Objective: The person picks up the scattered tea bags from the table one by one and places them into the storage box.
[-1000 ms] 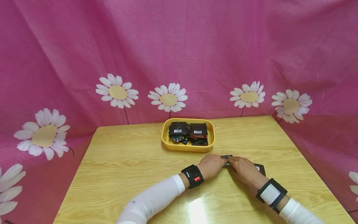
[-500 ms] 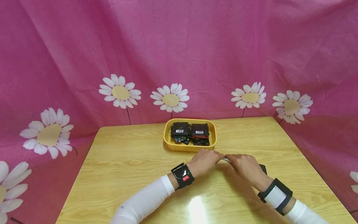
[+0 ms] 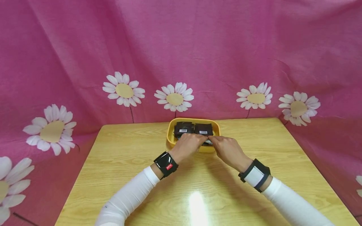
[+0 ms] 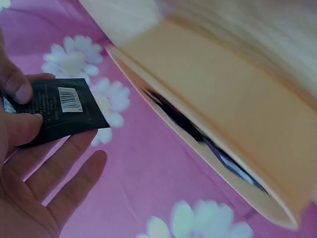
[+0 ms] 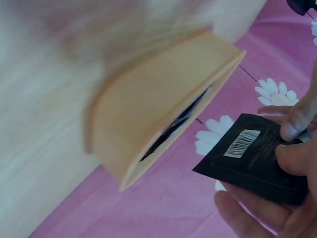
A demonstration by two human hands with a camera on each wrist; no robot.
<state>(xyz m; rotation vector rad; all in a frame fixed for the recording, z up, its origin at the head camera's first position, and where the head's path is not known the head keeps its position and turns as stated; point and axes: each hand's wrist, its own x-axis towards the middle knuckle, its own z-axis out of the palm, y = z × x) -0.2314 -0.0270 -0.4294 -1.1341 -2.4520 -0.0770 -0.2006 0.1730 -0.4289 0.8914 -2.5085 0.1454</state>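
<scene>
Both hands pinch a small black sachet (image 4: 79,106) with a white barcode, their thumbs close together on its near end. The left hand (image 3: 188,145) and right hand (image 3: 229,150) meet in front of the yellow tray (image 3: 217,128) in the head view, partly covering its front. Each wrist view shows the sachet (image 5: 247,148) in the air beside the tray (image 5: 153,104), thumbs on top and fingers beneath. Inside the tray lie two stacks of black sachets, left stack (image 3: 183,127) and right stack (image 3: 204,128), with barcodes on top.
The tray stands near the back edge of a light wooden table (image 3: 141,141). Behind the table hangs a pink cloth (image 3: 209,62) printed with white daisies. A bright reflection lies on the front of the tabletop.
Both hands have moved left and towards the tray, together with the sachet. The dark piece seen beside the right hand earlier no longer shows on the table there.
</scene>
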